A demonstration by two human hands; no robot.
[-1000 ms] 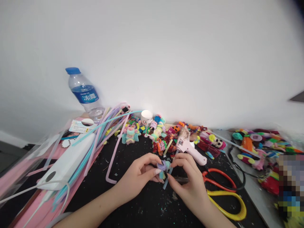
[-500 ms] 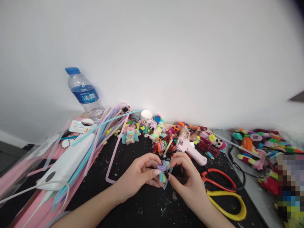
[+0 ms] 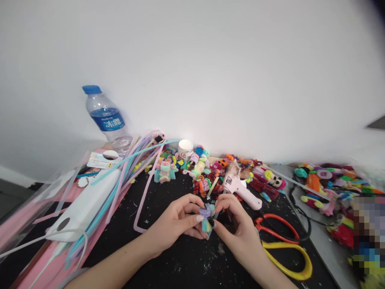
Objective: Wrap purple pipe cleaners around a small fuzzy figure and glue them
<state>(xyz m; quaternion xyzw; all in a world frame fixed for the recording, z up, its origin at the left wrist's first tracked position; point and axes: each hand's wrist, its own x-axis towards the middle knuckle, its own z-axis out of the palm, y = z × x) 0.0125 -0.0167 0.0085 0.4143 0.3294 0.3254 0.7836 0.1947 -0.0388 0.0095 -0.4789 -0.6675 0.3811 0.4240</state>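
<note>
Both of my hands meet over the middle of the black table (image 3: 168, 265). My left hand (image 3: 176, 222) pinches a small pastel pipe-cleaner figure (image 3: 206, 216), purple on top with blue and yellow-green below. My right hand (image 3: 236, 230) is closed against the same figure from the right, thumb and fingertips on a thin blue-grey strand that is mostly hidden between the fingers. A pink and white glue gun (image 3: 240, 189) lies just beyond my right hand.
Red-handled scissors (image 3: 275, 224) and yellow-handled scissors (image 3: 288, 261) lie to the right. A water bottle (image 3: 105, 118) stands at the back left, above long pastel pipe cleaners (image 3: 132, 168) and a white power bank (image 3: 86, 204). Finished figures (image 3: 198, 164) and a white jar (image 3: 185, 149) line the wall.
My right hand has closed in leftwards onto the figure, and the blue-grey strand that stuck out below is now tucked between the fingers. My left hand stays nearly still.
</note>
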